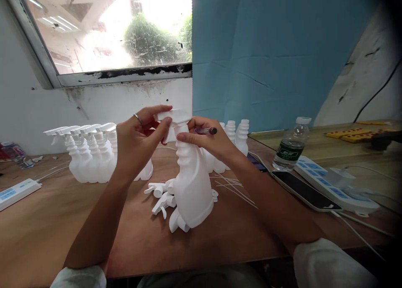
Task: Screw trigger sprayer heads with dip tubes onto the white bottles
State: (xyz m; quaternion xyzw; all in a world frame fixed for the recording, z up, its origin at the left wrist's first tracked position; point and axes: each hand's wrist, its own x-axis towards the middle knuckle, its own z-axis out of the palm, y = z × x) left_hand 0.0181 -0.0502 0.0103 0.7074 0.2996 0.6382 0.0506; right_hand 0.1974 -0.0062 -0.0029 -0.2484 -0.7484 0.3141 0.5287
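A white plastic spray bottle (196, 183) is held up, slightly tilted, over the table in front of me. My left hand (141, 131) is closed on the white trigger spray head (176, 115) at its top, with thumb and fingers on either side. My right hand (209, 137) wraps round the bottle's ribbed neck just below the head. A dark-tipped pen-like stick (205, 131) pokes out between the right fingers. Whether the head is fixed to the neck cannot be made out. Several loose white spray heads (165, 200) lie on the table under and beside the bottle.
Capped spray bottles (91, 158) stand in a row at left; open-necked bottles (241, 137) stand behind my right hand. Thin white tubes (235, 189) lie nearby. A water bottle (290, 145), a phone (304, 191) and a power strip (339, 191) are at right; another power strip (20, 193) is at left.
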